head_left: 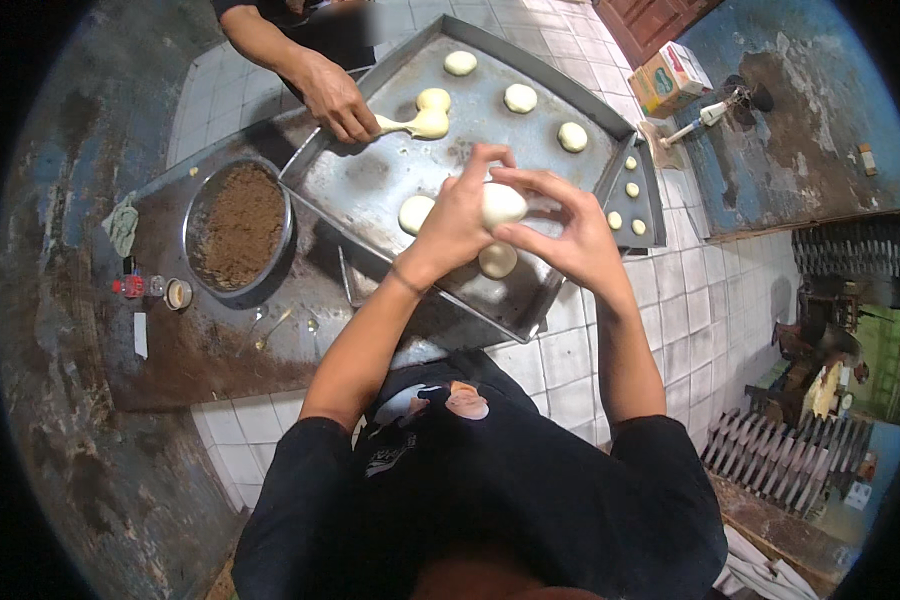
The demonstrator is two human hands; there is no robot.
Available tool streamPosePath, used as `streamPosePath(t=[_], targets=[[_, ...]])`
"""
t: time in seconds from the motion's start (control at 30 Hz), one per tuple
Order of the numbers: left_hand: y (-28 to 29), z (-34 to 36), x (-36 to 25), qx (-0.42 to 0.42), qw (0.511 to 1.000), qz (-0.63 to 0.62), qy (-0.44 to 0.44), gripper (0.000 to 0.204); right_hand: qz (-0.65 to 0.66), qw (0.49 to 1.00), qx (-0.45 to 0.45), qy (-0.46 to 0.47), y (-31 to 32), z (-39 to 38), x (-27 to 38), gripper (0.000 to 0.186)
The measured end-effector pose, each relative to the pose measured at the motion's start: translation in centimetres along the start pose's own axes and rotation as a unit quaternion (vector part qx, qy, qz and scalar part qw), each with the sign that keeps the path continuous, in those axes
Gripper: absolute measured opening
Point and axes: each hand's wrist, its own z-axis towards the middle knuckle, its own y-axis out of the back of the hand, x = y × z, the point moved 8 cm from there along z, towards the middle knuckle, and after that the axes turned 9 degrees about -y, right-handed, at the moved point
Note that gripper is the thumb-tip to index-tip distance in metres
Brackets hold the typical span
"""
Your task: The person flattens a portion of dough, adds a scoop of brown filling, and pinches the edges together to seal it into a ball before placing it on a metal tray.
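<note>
The head view shows, nearest, a dark shirt (540,480) with small lettering, too blurred to read. Beyond it, the left hand (460,215) and right hand (572,228) together cup a pale dough ball (504,204) above a metal tray (355,182). It looks nearly round; fingers hide its left side, so its long axis cannot be told. The left hand partly covers another dough piece (414,213). Farther off stands a printed carton (670,80).

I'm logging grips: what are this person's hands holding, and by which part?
A pale dough ball, by its edges: left hand at its left, right hand with thumb at its lower edge.
</note>
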Motion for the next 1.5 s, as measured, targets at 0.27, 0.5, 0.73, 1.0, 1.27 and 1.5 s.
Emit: streamPosePath(t=[0.27,0.5,0.73,1.0,1.27,1.5], targets=[[1.4,-0.9,5.4,0.034,0.989,0.113,0.089,0.09,-0.241,0.958,-0.107,-0.117,6.5,4.3,-11.7,0.041],[11.4,-5.0,5.5,-0.105,0.942,0.305,0.094,0.074,-0.565,0.824,-0.026,0.04,-0.7,5.7,-15.7,0.094],[11.3,-5.6,4.8,-0.118,0.893,0.431,0.06,0.059,-0.047,0.995,-0.023,-0.08,8.5,10.2,-14.8,0.08],[11.3,-5.1,5.3,-0.116,0.883,0.448,0.078,0.05,-0.21,0.962,0.133,-0.11,2.6,10.6,-12.3,0.075],[11.3,-5.7,5.4,-0.11,0.881,0.453,0.079,0.048,-0.569,0.712,0.187,0.367,-8.8,19.8,-6.9,0.046],[11.7,-5.8,5.5,-0.117,0.878,0.456,0.09,0.046,-0.469,0.82,0.309,0.112,-9.9,23.9,-7.0,0.034]])
